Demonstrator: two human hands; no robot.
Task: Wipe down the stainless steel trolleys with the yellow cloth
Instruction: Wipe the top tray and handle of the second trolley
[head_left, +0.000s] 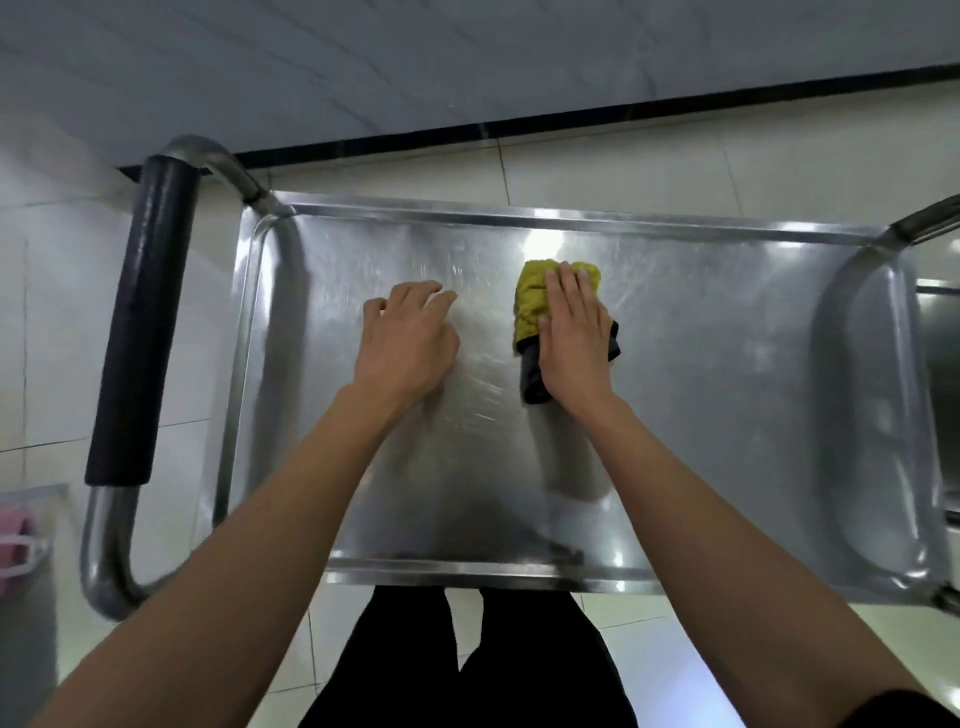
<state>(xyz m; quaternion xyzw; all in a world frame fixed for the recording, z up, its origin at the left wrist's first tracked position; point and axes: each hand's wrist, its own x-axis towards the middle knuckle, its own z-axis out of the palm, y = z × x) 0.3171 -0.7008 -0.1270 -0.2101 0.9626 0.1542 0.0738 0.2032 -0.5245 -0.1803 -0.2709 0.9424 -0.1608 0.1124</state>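
Cloth lies mid-trolley under the right hand, fingers flat, pressing; left hand rests loosely curled, holding nothing. Best to keep even pressure — overlapping strokes out to the rims.

The trolley top is brushed stainless steel, shiny, with fine scratches and glare spots. Its handle wears a matt black foam-like sleeve. The yellow cloth looks nubbly, soft fabric. Floor tiles are glossy.
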